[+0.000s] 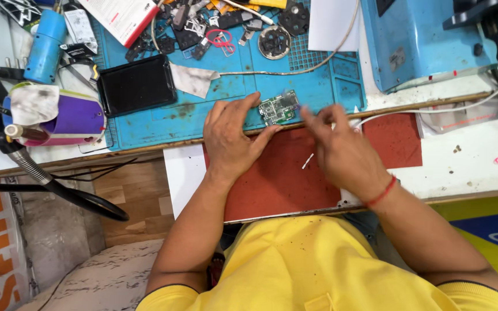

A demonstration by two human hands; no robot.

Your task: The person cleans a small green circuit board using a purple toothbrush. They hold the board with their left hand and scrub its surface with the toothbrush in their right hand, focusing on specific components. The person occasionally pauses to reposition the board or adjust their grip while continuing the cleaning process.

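A small green circuit board [278, 108] lies on the blue work mat [226, 95] near the mat's front edge. My left hand [233, 138] rests just left of the board, its fingers touching the board's left side. My right hand [341, 147] is blurred just right of the board, fingers near its right end; whether it pinches anything is unclear. A thin red thread circles my right wrist. A small white sliver [307, 161] lies on the red mat [278, 178] between my hands.
A black phone-shaped slab [136, 84] lies on the mat's left. Loose parts, red-handled scissors [221, 41] and a round metal piece [274, 42] crowd the back. A blue machine [427, 40] stands at right, a purple-and-white container [59, 115] at left. White cables cross the bench.
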